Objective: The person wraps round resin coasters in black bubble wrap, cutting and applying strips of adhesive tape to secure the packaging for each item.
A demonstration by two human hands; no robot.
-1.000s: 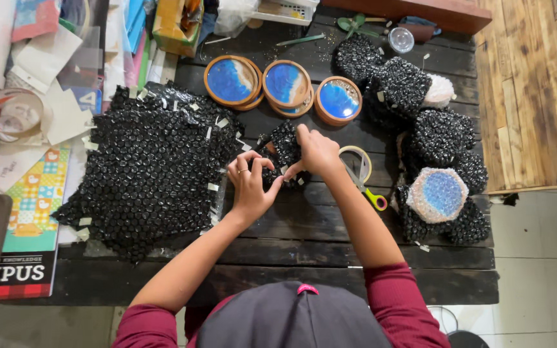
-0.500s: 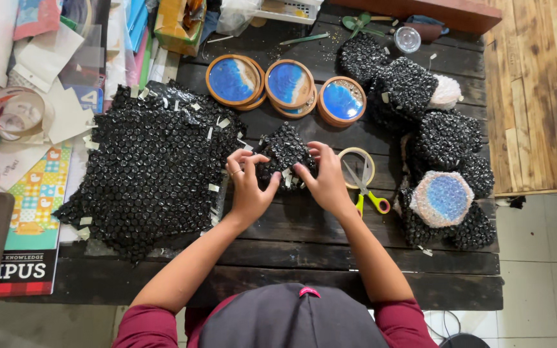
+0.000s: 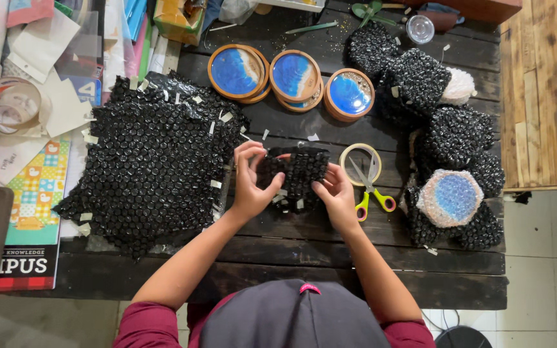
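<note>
Both the left hand (image 3: 251, 183) and right hand (image 3: 336, 193) grip a black bubble-wrap parcel (image 3: 294, 177) at table centre. Wrapped bundles (image 3: 449, 138) lie at right; three blue resin coasters (image 3: 294, 76) remain unwrapped

A table (image 3: 304, 254) of dark, rough planks carries everything. On its left lie a wide sheet of black bubble wrap (image 3: 149, 164) and, at the edge, a stack of papers and a colourful booklet (image 3: 30, 206) beside a tape roll (image 3: 9, 103). Along the back sit three round blue coasters (image 3: 294, 77); to the right lie a ring of clear tape (image 3: 360, 164), yellow-handled scissors (image 3: 370, 190) and several black-wrapped bundles (image 3: 449, 138).
</note>
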